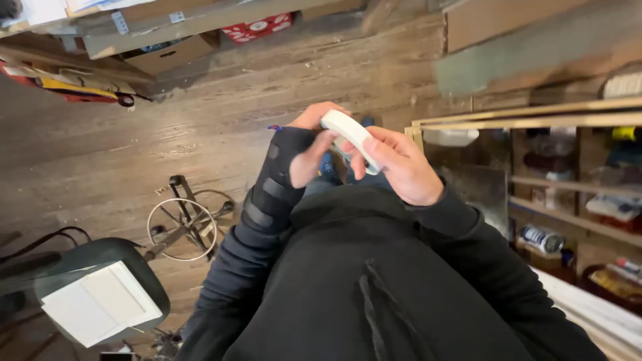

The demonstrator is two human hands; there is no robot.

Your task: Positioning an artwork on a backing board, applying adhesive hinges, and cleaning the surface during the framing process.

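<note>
I am looking straight down my black jacket at a wooden floor. Both hands meet in front of my chest around a flat white oblong object (pixel 351 137). My right hand (pixel 401 167) grips its lower end, fingers wrapped round it and thumb on top. My left hand (pixel 307 144), in a black strapped wrist brace (pixel 274 184), touches the upper end, thumb pressed against its side. What the object is I cannot make out.
A round stool (pixel 100 277) with white papers (pixel 100 304) on its seat stands at lower left, its metal foot ring (pixel 180 228) beside it. Wooden shelves (pixel 575 200) with cans and packets fill the right. Cardboard boxes (pixel 170 53) line the far wall.
</note>
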